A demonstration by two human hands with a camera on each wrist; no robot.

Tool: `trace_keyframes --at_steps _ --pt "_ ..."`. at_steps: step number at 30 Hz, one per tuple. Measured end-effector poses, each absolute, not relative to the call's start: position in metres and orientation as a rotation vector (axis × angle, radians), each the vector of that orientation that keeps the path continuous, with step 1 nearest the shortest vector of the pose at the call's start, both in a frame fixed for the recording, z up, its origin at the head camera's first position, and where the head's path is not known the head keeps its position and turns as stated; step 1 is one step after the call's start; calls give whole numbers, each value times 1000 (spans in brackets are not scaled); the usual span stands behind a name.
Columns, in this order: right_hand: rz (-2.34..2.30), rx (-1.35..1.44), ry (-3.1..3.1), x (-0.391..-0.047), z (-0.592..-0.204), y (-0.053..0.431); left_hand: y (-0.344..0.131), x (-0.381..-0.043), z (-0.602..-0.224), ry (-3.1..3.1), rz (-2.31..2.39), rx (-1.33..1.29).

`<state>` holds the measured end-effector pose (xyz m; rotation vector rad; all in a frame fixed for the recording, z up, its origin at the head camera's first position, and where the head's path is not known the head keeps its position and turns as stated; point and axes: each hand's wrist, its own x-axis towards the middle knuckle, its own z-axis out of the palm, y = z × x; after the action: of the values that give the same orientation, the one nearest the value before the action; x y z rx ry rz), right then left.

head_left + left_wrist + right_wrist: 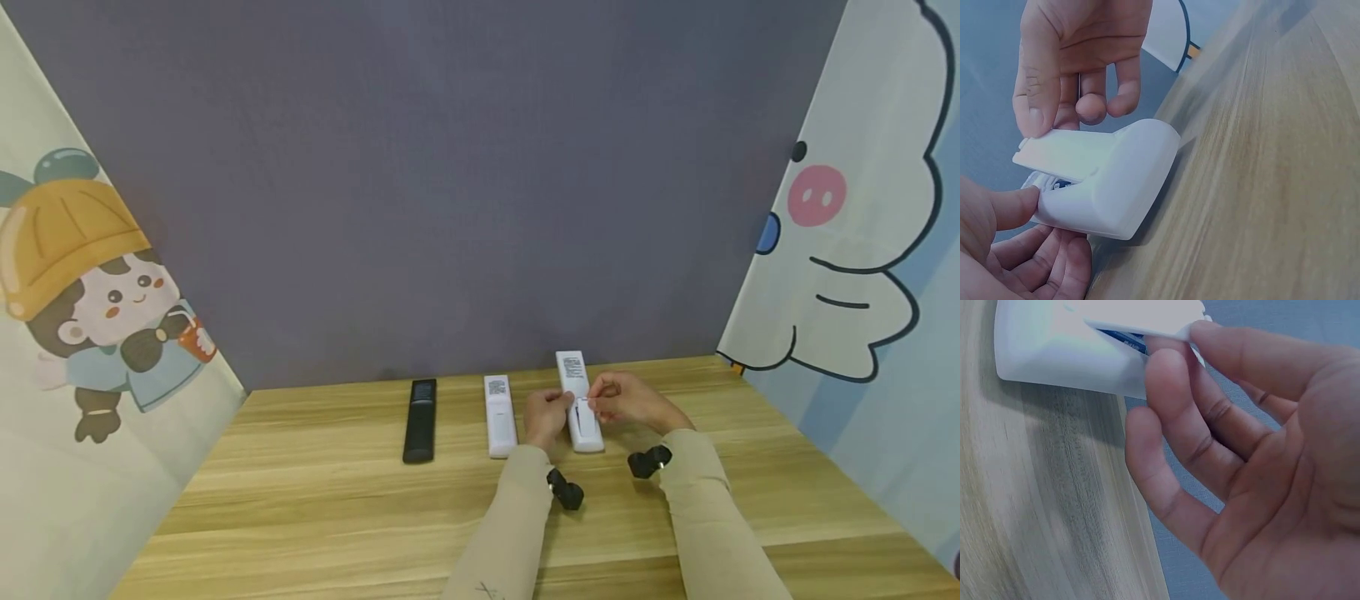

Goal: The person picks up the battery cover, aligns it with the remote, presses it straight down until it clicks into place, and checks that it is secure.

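Note:
A white remote control (572, 367) lies back side up, a printed label on its upper half. My left hand (545, 415) grips its left side, the thumb by the battery compartment and the fingers curled beneath the edge in the left wrist view. With thumb and finger, my right hand (630, 400) pinches the battery cover (1063, 153), which is tilted up at its far end. The cover's near end still meets the remote body. Through the gap shows a dark blue battery (1124, 340); most of the compartment is hidden.
Left of my hands lie a second white remote (500, 421), back up with its cover on, and a black remote (420, 425). All rest on the wooden table (322, 500). A grey panel (450, 208) rises behind, with cartoon-printed sheets on both sides.

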<state>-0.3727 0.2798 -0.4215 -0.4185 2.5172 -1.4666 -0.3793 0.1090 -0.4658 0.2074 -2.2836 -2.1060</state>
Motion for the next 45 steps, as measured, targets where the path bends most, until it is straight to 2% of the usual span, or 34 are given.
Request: trace_keyframes --at_steps 15,45 --pt "-1475 -365 2604 -346 -429 267 101 -357 -469 -2280 -2151 168" --pt "-1567 -280 2490 -345 -433 266 101 -356 -465 -2240 -2225 206"
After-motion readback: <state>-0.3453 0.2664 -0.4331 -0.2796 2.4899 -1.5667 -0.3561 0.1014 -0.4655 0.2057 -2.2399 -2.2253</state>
